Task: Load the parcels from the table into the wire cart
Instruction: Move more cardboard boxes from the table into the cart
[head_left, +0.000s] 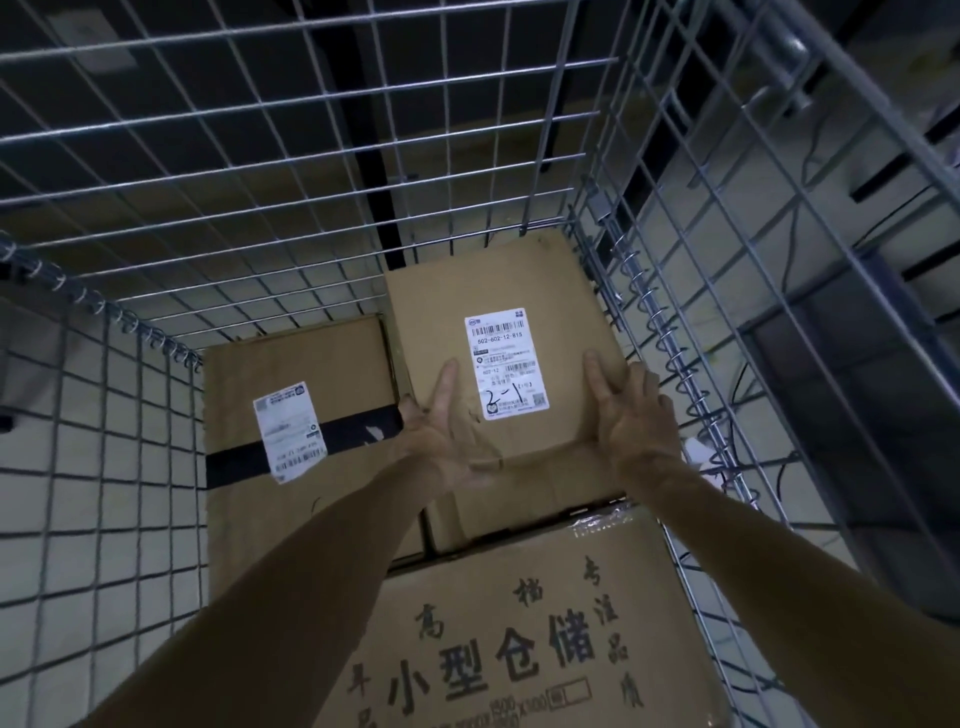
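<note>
I am looking down into the wire cart (291, 171). A brown cardboard parcel (498, 291) with a white shipping label lies in its far right corner, on top of another carton (524, 509). My left hand (441, 431) holds the parcel's near left corner, one finger lying straight on top and the others bent over the left edge. My right hand (636, 415) grips the near right corner, thumb on top and fingers round the side.
A carton with black tape and a white label (291, 374) lies at the left of the cart. A large carton printed with black characters (519, 639) fills the near right. Wire walls enclose the far, left and right sides; tiled floor shows through them.
</note>
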